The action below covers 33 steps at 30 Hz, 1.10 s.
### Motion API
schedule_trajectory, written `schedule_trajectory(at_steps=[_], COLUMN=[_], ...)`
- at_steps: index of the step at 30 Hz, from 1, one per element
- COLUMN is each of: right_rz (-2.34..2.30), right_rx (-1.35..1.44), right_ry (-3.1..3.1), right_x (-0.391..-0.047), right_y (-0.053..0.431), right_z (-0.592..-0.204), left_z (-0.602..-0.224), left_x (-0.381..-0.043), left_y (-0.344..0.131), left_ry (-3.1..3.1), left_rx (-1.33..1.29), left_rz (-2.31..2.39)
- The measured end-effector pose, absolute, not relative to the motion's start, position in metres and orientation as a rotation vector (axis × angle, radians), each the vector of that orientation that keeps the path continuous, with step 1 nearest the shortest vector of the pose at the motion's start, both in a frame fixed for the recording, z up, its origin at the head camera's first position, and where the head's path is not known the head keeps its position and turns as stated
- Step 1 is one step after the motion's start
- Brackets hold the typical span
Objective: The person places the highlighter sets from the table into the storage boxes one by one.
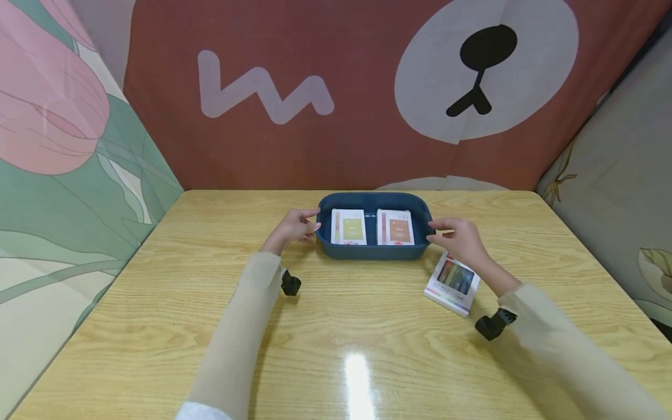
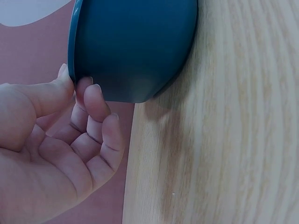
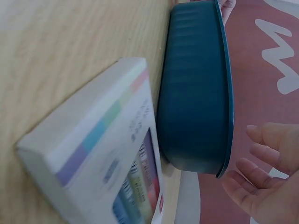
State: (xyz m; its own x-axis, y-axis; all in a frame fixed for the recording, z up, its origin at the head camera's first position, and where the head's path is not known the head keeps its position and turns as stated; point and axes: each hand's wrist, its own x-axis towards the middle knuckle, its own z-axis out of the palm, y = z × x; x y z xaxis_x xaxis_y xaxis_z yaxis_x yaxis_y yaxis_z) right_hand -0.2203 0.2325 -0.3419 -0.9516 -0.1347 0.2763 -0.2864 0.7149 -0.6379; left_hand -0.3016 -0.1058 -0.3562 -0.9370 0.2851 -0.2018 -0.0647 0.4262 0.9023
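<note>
A dark blue plastic basin (image 1: 375,252) stands on the table, holding two white boxes. One box (image 1: 349,227) has a yellow-green panel; the other box (image 1: 396,227) has an orange-brown panel. At the basin's left end my left hand (image 1: 294,226) pinches the rim between thumb and forefinger, as the left wrist view shows. Beside the right end is my right hand (image 1: 462,238), its fingers loosely bent and, in the right wrist view, a little apart from the rim. Below that hand lies a white box of coloured pens (image 1: 451,283) with a clear window and a rainbow stripe.
The wooden table (image 1: 336,326) has its back edge just behind the basin. A reddish-brown cloth (image 1: 357,146) with a bear's face hangs behind it, and patterned cloths hang on both sides. Small black cameras (image 1: 290,283) are worn at both wrists.
</note>
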Motion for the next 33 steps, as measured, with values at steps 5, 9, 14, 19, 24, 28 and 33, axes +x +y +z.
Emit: schedule_trajectory(at_steps=[5, 9, 14, 19, 24, 28, 33], right_rz=[1.038, 1.022, 1.023, 1.048, 1.019, 0.978, 0.912], right_rx=[0.345, 0.358, 0.352, 0.327, 0.325, 0.315, 0.271], right_ry=[-2.727, -2.732, -2.756, -2.77, -2.767, -2.787, -2.834], right_x=[-0.214, -0.21, -0.202, -0.195, -0.19, -0.188, -0.185], right_y=[0.238, 0.243, 0.248, 0.254, 0.262, 0.269, 0.275], right_z=[-0.346, -0.352, -0.358, -0.366, -0.372, -0.375, -0.377], left_z=[-0.357, -0.358, -0.358, -0.356, -0.356, -0.356, -0.356], left_x=[-0.302, -0.303, -0.302, -0.302, -0.301, -0.302, -0.302], left_y=[-0.106, -0.107, -0.106, -0.105, -0.105, -0.106, -0.106], left_ry=[2.359, 2.353, 2.352, 2.347, 2.356, 2.35, 2.348], left_rx=[0.192, 0.195, 0.196, 0.2, 0.206, 0.212, 0.211], left_rz=[1.517, 1.515, 1.512, 1.51, 1.507, 1.517, 1.515])
